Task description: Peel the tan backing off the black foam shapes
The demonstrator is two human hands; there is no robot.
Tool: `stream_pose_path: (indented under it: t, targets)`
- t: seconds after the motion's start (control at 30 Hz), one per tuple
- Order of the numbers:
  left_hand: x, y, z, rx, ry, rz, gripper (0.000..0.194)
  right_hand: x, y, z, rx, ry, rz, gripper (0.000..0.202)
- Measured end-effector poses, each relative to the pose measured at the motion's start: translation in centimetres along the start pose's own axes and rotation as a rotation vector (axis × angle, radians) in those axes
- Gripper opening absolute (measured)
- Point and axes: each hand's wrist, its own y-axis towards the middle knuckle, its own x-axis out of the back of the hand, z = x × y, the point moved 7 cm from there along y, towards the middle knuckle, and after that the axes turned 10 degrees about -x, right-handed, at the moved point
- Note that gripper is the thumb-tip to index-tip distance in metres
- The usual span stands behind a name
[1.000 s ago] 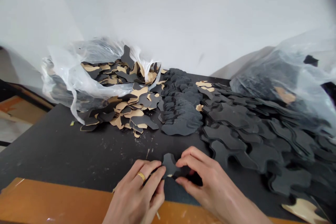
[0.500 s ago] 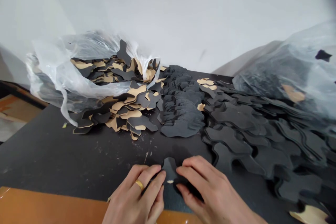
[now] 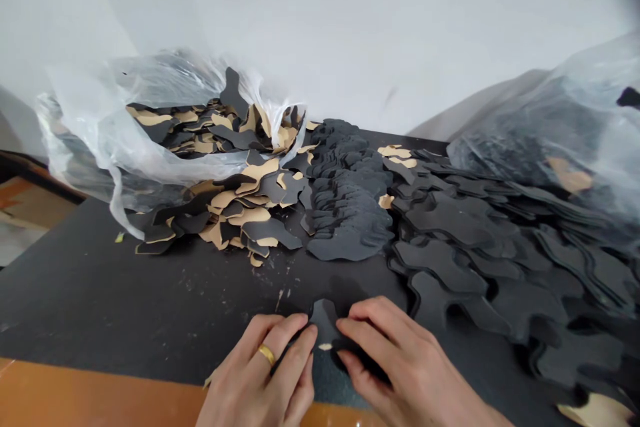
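Near the front edge of the black table, a dark flat cut piece lies between my two hands, with a small beige spot showing at its lower middle. My left hand, with a gold ring, grips the left side of the piece with bent fingers. From the right, my right hand pinches its other side between thumb and fingers. Both palms and much of the piece's sides are hidden. Beyond the hands, a long overlapping row of black pieces runs toward the wall.
A clear plastic bag at the back left spills black and beige pieces. Layered dark pieces cover the right side, below another plastic bag. An orange-brown surface borders the black table in front.
The view has shifted slightly, with the bags and piles appearing a little farther out to the sides. Both hands keep their hold on the dark piece, almost unmoved.
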Motion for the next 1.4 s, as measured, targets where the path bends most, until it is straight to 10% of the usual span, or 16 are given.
stream_pose_path:
  t: [1.4]
  targets:
    - [-1.5, -0.3, -0.1, 0.027, -0.089, 0.127, 0.034, 0.5, 0.7, -2.0, -0.202, 0.258, 0.182, 0.026]
